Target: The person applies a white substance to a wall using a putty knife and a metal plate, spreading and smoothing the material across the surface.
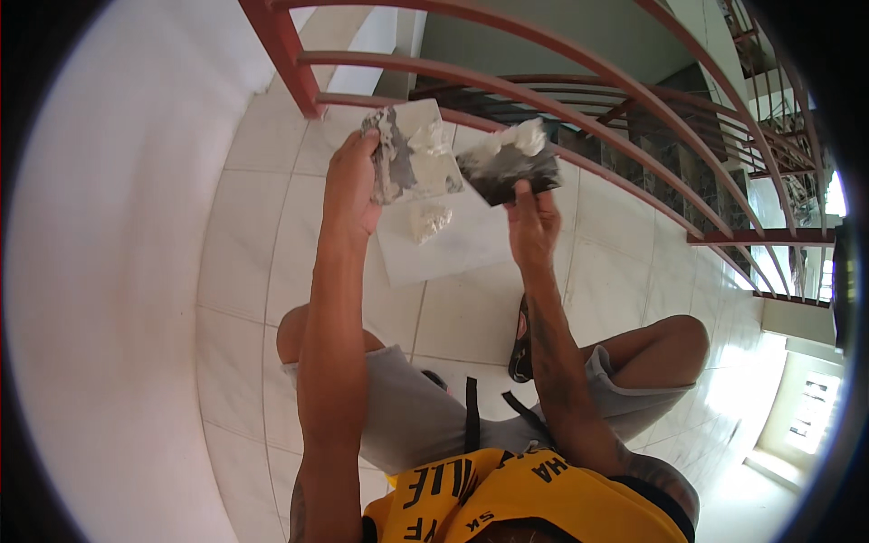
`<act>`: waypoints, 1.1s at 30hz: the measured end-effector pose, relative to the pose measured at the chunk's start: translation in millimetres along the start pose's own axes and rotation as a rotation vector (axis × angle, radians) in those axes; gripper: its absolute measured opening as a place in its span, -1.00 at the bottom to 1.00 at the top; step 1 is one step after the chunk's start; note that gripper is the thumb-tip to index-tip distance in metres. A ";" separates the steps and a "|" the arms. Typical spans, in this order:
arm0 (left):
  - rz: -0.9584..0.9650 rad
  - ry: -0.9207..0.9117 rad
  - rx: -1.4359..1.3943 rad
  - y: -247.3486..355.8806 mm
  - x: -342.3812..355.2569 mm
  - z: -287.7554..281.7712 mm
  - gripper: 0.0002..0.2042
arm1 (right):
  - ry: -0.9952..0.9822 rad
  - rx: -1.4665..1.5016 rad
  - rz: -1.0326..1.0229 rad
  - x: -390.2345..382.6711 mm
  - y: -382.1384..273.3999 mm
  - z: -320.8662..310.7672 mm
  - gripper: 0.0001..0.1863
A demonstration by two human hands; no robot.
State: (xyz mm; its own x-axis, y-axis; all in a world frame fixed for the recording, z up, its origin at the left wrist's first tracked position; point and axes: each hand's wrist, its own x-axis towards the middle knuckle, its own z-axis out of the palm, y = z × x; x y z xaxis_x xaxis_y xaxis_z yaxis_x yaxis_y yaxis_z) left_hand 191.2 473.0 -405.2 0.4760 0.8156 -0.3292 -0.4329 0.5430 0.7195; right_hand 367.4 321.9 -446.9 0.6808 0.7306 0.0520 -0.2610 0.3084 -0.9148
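Observation:
My left hand (355, 172) grips a squarish pale plate (412, 158) smeared with grey and white paste, fingers closed at its left edge. In my right hand (534, 222), a dark flat blade or plate (498, 181) carrying whitish paste is pinched at its near edge and tilted, slightly blurred. The two pieces are close together; whether they touch I cannot tell. Below them, a pale board (453, 258) lies on the tiled floor with a lump of white paste (430, 223) on it.
A red metal railing (480, 81) arcs across the top and right, with dark stairs (661, 145) beyond. A white wall (109, 271) runs along the left. My bent legs (652, 353) are on the tiles (244, 235), with a dark sandal (521, 339) between them.

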 end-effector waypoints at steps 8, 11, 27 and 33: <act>-0.124 -0.040 -0.178 16.1 10.5 27.2 -0.75 | -0.390 -0.889 -0.798 27.6 -76.0 73.7 -0.45; -0.122 -0.115 -0.269 21.5 9.5 26.9 -0.76 | -0.511 -0.919 -0.862 32.1 -62.4 73.0 -0.34; -0.016 -0.107 -0.060 25.8 12.0 39.8 -0.75 | -0.193 -1.043 -0.078 48.6 -29.7 -4.6 -0.72; 0.019 0.033 -0.030 19.9 16.1 56.5 -0.73 | 0.054 -0.005 0.111 69.6 -51.4 28.0 -0.81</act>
State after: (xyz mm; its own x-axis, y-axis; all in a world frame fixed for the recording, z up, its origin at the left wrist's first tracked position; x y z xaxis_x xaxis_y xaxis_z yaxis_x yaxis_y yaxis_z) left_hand 233.5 485.7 -361.6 0.4425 0.8314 -0.3360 -0.4642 0.5329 0.7075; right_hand 409.1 374.0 -385.1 0.6840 0.7259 -0.0713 -0.3336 0.2244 -0.9156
